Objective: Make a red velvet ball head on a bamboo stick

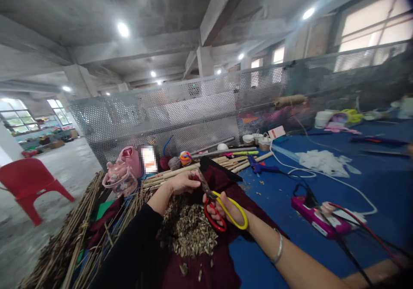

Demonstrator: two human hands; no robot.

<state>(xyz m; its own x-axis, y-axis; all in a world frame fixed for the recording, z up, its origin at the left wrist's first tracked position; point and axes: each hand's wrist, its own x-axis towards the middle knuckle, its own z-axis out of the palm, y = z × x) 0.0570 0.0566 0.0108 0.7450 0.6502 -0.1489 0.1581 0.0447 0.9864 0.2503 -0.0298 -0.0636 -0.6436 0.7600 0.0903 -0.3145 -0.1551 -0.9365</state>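
Note:
My right hand (pixel 226 209) grips a pair of scissors (pixel 219 207) with one red and one yellow handle loop, blades pointing up and left. My left hand (pixel 183 181) is closed around a thin stick or stem right at the scissor blades; the piece itself is too small to make out clearly. Below both hands lies a pile of small cut dry bits (pixel 190 231) on a dark red cloth (pixel 222 181). A silver bangle (pixel 278 247) sits on my right wrist.
Bundles of dry twigs (pixel 74 237) lie at the left, bamboo sticks (pixel 200 166) behind the cloth. On the blue table (pixel 371 181) are a blue glue gun (pixel 258 165), white cable, a pink device (pixel 318 220) with wires. Perforated metal screen (pixel 180 112) behind; red chair (pixel 27 181) left.

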